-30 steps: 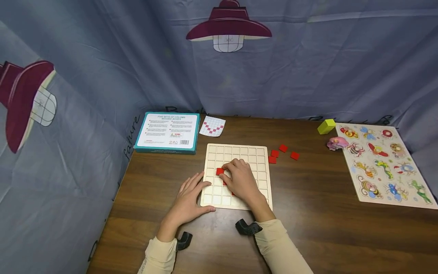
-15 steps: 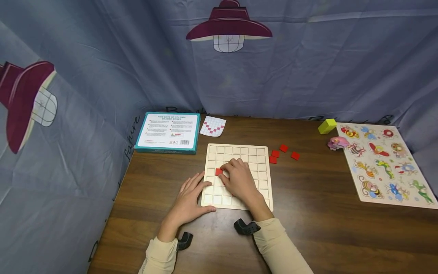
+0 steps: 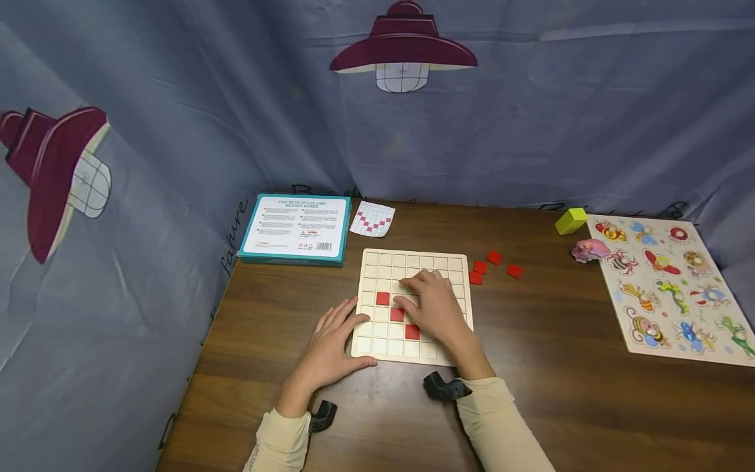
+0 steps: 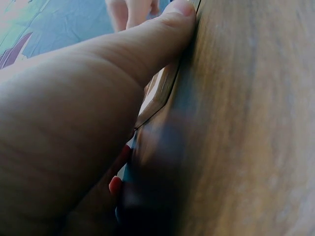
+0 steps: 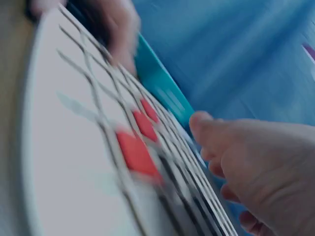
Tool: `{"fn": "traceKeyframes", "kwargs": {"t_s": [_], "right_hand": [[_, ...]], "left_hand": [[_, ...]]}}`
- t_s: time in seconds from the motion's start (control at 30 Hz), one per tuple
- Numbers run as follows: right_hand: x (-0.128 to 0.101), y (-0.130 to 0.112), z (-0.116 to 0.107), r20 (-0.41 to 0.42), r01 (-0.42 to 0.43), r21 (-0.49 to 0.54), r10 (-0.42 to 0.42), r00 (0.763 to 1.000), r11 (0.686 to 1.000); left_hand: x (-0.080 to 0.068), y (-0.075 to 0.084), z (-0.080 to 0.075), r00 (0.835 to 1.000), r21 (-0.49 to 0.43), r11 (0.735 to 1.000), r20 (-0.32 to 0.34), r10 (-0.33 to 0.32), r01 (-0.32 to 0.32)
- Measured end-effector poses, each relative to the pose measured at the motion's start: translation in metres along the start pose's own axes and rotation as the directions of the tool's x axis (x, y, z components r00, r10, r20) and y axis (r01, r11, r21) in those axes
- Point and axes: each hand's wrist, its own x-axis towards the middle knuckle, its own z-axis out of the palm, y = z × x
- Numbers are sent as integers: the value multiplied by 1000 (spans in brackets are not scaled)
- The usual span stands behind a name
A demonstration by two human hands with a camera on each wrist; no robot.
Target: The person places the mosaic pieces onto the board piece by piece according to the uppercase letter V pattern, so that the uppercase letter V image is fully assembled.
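A pale wooden grid board (image 3: 389,259) lies on the brown table. Three red tiles (image 3: 398,314) sit in its cells along a diagonal; the right wrist view shows the same red tiles (image 5: 135,153), blurred. My right hand (image 3: 433,303) hovers over the board's middle just right of them, fingers loosely bent, with nothing visible in it. The left hand (image 3: 333,337) lies flat at the board's left edge, fingers straight. Its thumb (image 4: 147,44) presses against the board's front edge (image 4: 157,93). Several loose red tiles (image 3: 494,258) lie on the table right of the board.
A teal box (image 3: 297,226) and a small pattern card (image 3: 371,218) lie behind the board. At the right sit a yellow block (image 3: 570,220), a pink toy (image 3: 590,250) and an insect peg puzzle (image 3: 666,288). Blue cloth walls close in the back and left.
My right hand has slid to the right off the leftmost red tile, uncovering all three tiles. The left hand stays at the board's edge.
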Motion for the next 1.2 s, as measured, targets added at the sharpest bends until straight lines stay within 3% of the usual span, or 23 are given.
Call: {"fn": "traceKeyframes", "kwargs": {"t_s": [0.2, 0.37, 0.5, 0.63, 0.8, 0.93, 1.2], "right_hand": [[-14, 69, -31, -138, -88, 121, 105, 985, 989], [-30, 119, -53, -225, -194, 159, 227, 947, 968], [-43, 146, -65, -242, -321, 138, 347, 906, 937], [-50, 158, -69, -238, -409, 116, 425, 874, 905], [-53, 161, -67, -218, -427, 76, 433, 875, 901], [-54, 161, -65, -235, -432, 104, 444, 864, 896], [-51, 159, -65, -212, -455, 86, 462, 861, 886]], "left_hand": [[0, 0, 2, 1000, -12, 1000, -4, -3, 3], [-2, -1, 3, 1000, -15, 1000, -15, 4, -4], [-3, -3, 5, 1000, -13, 1000, -28, 10, -10], [-2, -3, 5, 1000, -12, 1000, -25, 9, -10], [0, -1, 4, 1000, -1, 1000, -10, 2, -2], [0, 0, 3, 1000, -5, 1000, -7, 1, -1], [0, 0, 4, 1000, -9, 1000, -28, 8, -8]]}}
